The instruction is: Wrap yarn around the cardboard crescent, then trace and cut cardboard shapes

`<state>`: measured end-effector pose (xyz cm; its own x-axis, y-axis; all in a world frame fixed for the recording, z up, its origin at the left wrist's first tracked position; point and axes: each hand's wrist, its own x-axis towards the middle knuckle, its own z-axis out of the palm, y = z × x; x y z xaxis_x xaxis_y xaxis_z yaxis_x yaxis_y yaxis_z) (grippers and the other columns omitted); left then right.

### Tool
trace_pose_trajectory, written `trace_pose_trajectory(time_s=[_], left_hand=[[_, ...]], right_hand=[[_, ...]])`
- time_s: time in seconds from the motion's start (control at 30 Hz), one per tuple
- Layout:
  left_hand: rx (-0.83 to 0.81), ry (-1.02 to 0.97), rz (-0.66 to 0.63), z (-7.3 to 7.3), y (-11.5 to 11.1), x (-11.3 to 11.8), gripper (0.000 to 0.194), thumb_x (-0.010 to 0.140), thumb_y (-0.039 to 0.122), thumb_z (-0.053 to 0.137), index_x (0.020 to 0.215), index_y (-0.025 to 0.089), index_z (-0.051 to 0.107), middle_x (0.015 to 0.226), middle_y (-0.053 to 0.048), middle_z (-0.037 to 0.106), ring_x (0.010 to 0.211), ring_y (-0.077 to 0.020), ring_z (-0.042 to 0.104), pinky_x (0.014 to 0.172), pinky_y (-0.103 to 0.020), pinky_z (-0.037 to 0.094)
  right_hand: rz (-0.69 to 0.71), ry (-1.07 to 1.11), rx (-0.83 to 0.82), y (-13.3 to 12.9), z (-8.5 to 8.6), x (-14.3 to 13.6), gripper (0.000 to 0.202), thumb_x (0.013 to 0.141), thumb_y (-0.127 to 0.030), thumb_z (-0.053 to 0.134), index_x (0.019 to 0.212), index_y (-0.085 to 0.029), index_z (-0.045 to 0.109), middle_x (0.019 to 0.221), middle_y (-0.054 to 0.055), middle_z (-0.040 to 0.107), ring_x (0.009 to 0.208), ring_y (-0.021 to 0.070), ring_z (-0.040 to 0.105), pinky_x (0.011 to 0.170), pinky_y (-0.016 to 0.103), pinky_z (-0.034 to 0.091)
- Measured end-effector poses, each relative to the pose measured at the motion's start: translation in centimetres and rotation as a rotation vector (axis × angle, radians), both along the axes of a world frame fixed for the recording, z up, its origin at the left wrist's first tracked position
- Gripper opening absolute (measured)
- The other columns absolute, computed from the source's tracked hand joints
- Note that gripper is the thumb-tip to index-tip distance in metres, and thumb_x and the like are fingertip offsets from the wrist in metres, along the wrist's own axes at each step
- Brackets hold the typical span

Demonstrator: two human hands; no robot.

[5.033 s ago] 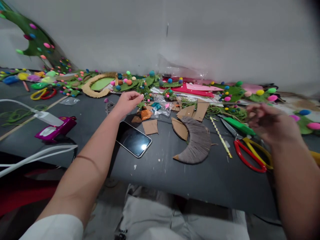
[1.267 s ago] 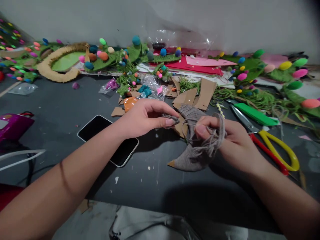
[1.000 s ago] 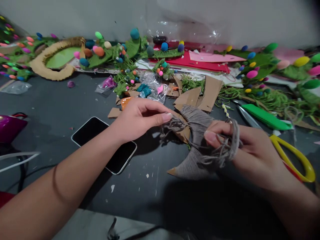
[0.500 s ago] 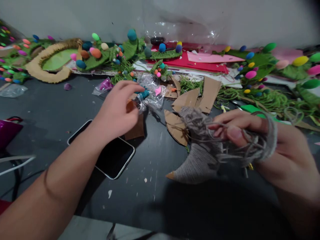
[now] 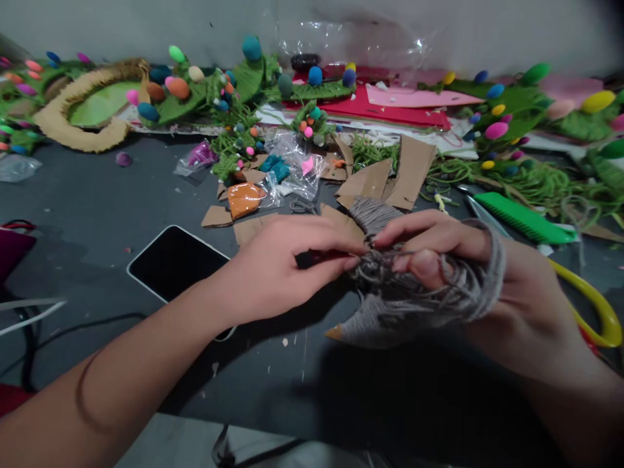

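Grey yarn (image 5: 468, 286) hangs in loops round the fingers of my right hand (image 5: 507, 292), which is closed on it. Beneath lies a curved shape wrapped in grey yarn (image 5: 385, 322), with a bare brown tip at its lower left. My left hand (image 5: 287, 260) reaches in from the left, thumb and fingertips pinching the tangled yarn at the shape's middle. Both hands' fingertips are close together there. Cardboard pieces (image 5: 368, 183) lie just behind the wrapped shape, one partly hidden by my left hand.
A phone (image 5: 178, 260) lies left, partly under my left forearm. Yellow-handled scissors (image 5: 604, 318) and a green comb-like tool (image 5: 524, 218) are at right. Behind are an orange piece (image 5: 245, 199), plastic bags (image 5: 297, 162), red sheets (image 5: 409, 116) and green leaf shapes with coloured balls.
My left hand has moved right, from above the small bags to the grey yarn, and now pinches it. My right hand has shifted slightly left with the yarn. The orange piece is now uncovered.
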<state>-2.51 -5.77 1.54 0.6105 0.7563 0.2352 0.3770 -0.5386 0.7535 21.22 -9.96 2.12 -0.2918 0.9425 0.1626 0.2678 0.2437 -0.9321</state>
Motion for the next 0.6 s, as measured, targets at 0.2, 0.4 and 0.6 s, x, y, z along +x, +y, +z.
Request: trace_pose_trajectory(time_s=[0.2,0.4,0.6], left_hand=[[0.106,0.203,0.246,-0.6,1.4,-1.3,0.017,0.093,0.023,0.062,0.099,0.02,0.077,0.094,-0.003,0.076,0.083,-0.0191,0.068,0.071,-0.029,0.048],[0.198,0.35,0.405,-1.4,3.4,-3.9,0.02,0.085,0.021,0.066,0.1,0.024,0.078,0.095,-0.005,0.07,0.084,-0.0242,0.063,0.079,-0.037,0.049],[0.159,-0.05,0.11,0.6,0.3,-1.0,0.031,0.093,0.016,0.059,0.12,0.027,0.071,0.13,-0.005,0.069,0.125,-0.0253,0.062,0.109,-0.04,0.049]], right_hand=[[-0.102,-0.054,0.201,0.0,0.3,0.7,0.014,0.098,-0.025,0.066,0.085,-0.029,0.07,0.088,0.001,0.068,0.101,0.019,0.065,0.089,0.032,0.053],[-0.107,-0.059,0.133,0.2,0.1,1.4,0.01,0.099,-0.027,0.067,0.091,-0.03,0.072,0.102,-0.001,0.074,0.103,0.0166,0.068,0.089,0.027,0.055],[0.032,0.142,-0.147,0.1,-0.4,0.3,0.009,0.099,-0.029,0.068,0.096,-0.028,0.077,0.123,-0.001,0.075,0.105,0.0146,0.073,0.087,0.02,0.059]])
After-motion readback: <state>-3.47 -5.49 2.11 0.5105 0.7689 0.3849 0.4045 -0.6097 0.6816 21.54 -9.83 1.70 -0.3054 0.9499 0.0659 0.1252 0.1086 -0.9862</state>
